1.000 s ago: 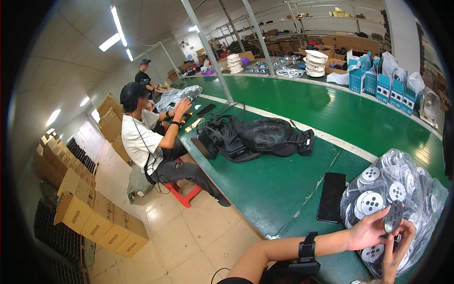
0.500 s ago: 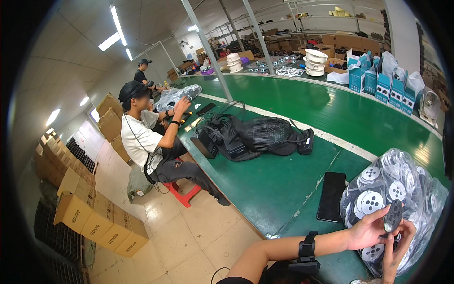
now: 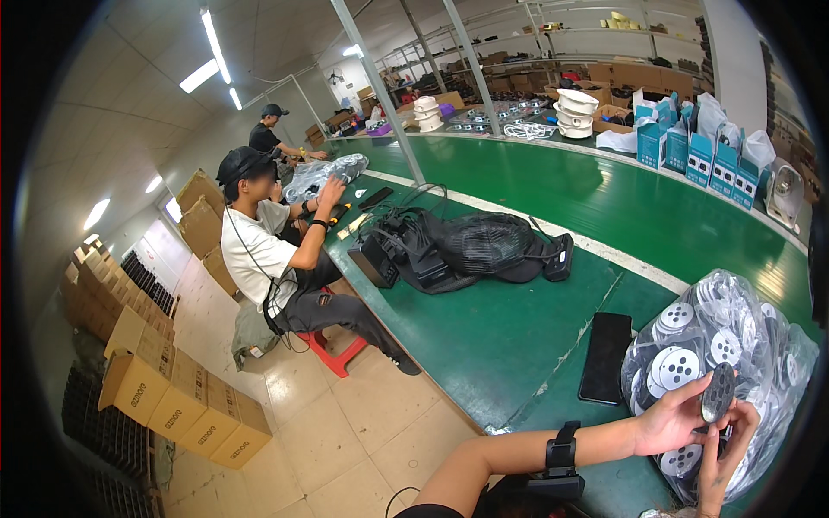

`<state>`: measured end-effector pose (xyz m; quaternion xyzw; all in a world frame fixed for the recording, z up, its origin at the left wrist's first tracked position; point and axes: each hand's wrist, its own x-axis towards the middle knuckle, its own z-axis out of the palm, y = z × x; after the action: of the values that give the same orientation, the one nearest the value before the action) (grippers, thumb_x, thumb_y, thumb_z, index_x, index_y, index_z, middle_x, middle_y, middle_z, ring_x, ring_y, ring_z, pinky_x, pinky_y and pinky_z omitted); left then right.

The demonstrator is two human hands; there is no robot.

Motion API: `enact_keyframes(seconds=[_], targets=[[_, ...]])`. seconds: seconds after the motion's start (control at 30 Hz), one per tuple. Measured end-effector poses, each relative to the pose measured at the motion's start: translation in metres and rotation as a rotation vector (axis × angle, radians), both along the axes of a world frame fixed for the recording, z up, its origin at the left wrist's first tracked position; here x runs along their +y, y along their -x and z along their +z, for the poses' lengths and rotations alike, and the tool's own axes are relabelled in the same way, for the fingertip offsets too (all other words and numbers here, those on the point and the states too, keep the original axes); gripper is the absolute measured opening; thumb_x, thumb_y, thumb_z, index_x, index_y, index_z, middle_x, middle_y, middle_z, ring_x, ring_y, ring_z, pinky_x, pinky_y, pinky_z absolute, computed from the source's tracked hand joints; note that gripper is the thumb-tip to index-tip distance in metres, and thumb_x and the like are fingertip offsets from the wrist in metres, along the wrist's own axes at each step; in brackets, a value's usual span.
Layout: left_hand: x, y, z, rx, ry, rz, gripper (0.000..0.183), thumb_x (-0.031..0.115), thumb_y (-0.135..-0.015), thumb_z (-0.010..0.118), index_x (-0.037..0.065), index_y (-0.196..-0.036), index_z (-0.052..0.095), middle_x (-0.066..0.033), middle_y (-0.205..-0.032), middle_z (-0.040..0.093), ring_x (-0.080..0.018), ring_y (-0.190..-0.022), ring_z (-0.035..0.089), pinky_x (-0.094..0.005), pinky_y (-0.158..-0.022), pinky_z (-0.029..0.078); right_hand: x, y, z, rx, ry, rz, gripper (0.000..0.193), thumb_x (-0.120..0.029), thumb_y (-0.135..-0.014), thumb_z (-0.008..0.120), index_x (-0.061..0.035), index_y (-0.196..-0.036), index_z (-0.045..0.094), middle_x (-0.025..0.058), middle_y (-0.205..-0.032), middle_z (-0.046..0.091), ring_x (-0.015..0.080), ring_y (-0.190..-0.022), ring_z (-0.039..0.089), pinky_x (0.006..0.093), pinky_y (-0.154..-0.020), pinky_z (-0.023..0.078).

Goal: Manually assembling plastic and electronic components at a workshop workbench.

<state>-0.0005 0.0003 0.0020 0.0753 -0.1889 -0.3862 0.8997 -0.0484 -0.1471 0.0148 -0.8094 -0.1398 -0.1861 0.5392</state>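
Observation:
At the lower right I hold up a dark round disc [image 3: 718,393] with several holes in it. My left hand [image 3: 669,425] pinches its left edge between thumb and fingers. My right hand [image 3: 730,445] is closed against the lower right edge of the same disc, its fingertips partly hidden. Just behind both hands lies a clear plastic bag [image 3: 781,345] full of pale, round discs with holes, such as the white one [image 3: 680,369] near its left side. Left of the bag, a black smartphone [image 3: 605,358] rests on the green table.
A black mesh bundle [image 3: 488,246] with cables and boxes sits mid-table [image 3: 484,345]. Behind runs a green conveyor belt [image 3: 553,186], with blue boxes [image 3: 699,160] on its far side. A seated co-worker [image 3: 268,233] is at left; cartons [image 3: 186,401] stand on the floor.
The farther co-worker has leaned toward the belt and stretched an arm out over it. My hands and the disc have barely moved.

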Motion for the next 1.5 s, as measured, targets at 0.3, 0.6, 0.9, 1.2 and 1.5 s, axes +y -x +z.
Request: enact_keyframes(seconds=[0.3,0.6,0.9,1.2,1.5], targets=[[-0.0003,-0.0002,-0.0009,-0.011,-0.003,-0.007,0.056,0.048,-0.089,0.044,0.019,-0.134,0.031,-0.0005,-0.107,0.051,-0.0122,-0.094,0.049,-0.0317,-0.079,0.040,-0.0002,-0.0003,-0.0012,-0.005,0.009,-0.012,0.040,-0.003,-0.079,0.046,-0.0009,-0.118,0.034,0.0044,-0.086,0.037,0.0138,-0.081,0.038,0.0264,-0.081,0.031],[0.0002,-0.0001,0.0009,-0.035,-0.010,-0.005,0.059,0.050,-0.089,0.042,0.019,-0.136,0.028,0.0004,-0.105,0.050,-0.0117,-0.093,0.048,-0.0337,-0.081,0.039,0.0001,0.0003,-0.0003,0.015,0.008,-0.024,0.040,-0.004,-0.079,0.047,-0.0006,-0.117,0.035,0.0041,-0.086,0.037,0.0137,-0.081,0.039,0.0265,-0.082,0.031],[0.0002,-0.0004,0.0004,-0.036,-0.007,-0.008,0.059,0.050,-0.089,0.042,0.019,-0.137,0.027,0.0005,-0.105,0.050,-0.0116,-0.093,0.048,-0.0343,-0.081,0.039,0.0007,0.0008,0.0011,0.030,0.020,-0.033,0.039,-0.003,-0.079,0.047,-0.0003,-0.116,0.036,0.0040,-0.087,0.038,0.0138,-0.082,0.039,0.0269,-0.083,0.032],[0.0000,-0.0010,-0.0006,-0.030,-0.010,-0.014,0.060,0.051,-0.089,0.041,0.020,-0.138,0.026,0.0007,-0.107,0.050,-0.0116,-0.094,0.048,-0.0331,-0.081,0.039,0.0000,0.0000,-0.0006,0.018,0.015,-0.033,0.040,-0.004,-0.079,0.048,-0.0003,-0.117,0.036,0.0045,-0.089,0.038,0.0139,-0.082,0.039,0.0271,-0.083,0.032],[0.0003,-0.0008,-0.0006,-0.031,0.002,-0.015,0.059,0.050,-0.089,0.041,0.019,-0.137,0.027,0.0005,-0.107,0.050,-0.0118,-0.093,0.048,-0.0324,-0.080,0.039,0.0002,-0.0002,-0.0012,0.017,0.014,-0.029,0.039,-0.004,-0.079,0.048,-0.0001,-0.116,0.036,0.0046,-0.089,0.038,0.0139,-0.082,0.039,0.0272,-0.083,0.032]])
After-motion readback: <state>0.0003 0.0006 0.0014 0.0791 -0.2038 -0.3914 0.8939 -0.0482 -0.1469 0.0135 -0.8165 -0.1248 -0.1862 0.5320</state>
